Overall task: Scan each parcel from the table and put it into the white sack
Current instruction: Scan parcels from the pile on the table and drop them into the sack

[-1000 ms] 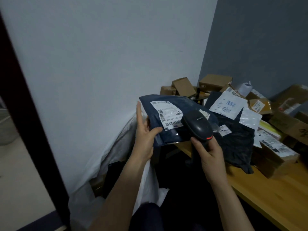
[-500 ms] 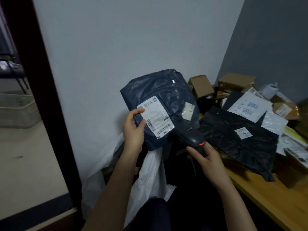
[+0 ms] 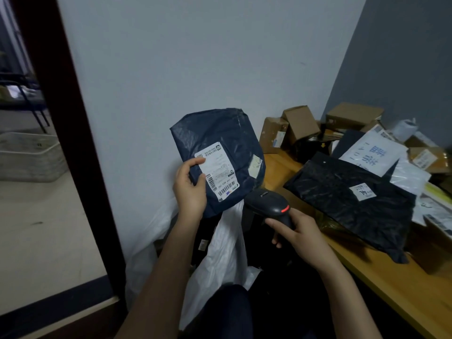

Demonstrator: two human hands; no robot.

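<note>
A pale wall fills the centre, meeting a darker grey wall upper right. Dark door frame down the left, pale floor beyond. Wooden table lower right.

On your left a dark door frame runs from top to bottom, and past it you see a pale floor. A white slatted crate stands on that floor toward its far edge, with the blue metal legs of some furniture behind it. Ahead of you is a pale wall, meeting a grey wall on the right. A dark strip crosses the doorway's foot
</note>
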